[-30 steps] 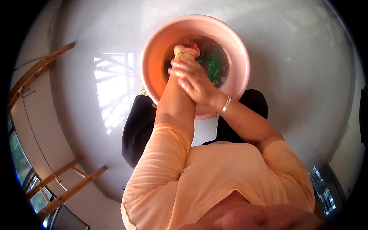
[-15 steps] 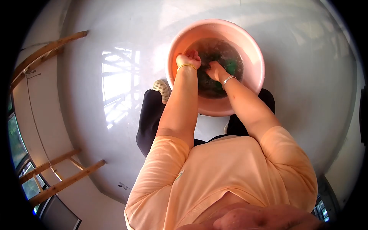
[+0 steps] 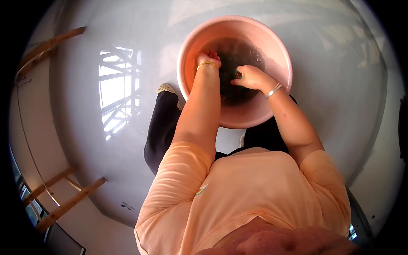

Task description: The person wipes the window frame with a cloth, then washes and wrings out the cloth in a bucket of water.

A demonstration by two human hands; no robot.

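Observation:
A large pink basin [image 3: 278, 46] holds dark, murky water [image 3: 238, 55] with some bubbles on it. My left hand [image 3: 207, 58], with a gold bracelet at the wrist, is at the left of the water, palm turned up and fingers curled. What those fingers hold, if anything, is hidden. Over the middle of the water is my right hand [image 3: 250, 77], a silver bangle on its wrist. Its thumb and fingers close on a bit of wet green cloth [image 3: 238, 75], most of which is lost in the dark water.
The basin stands on a shiny grey floor [image 3: 331, 106] between my legs in black trousers [image 3: 160, 127]. A light shoe [image 3: 165, 88] shows at the left. Wooden frame legs [image 3: 70, 204] stand farther left, near the wall.
My right hand has moved right and slightly down in the view, and its fingers show more. The bright green patch beside it is no longer visible. My left hand remains curled at the left.

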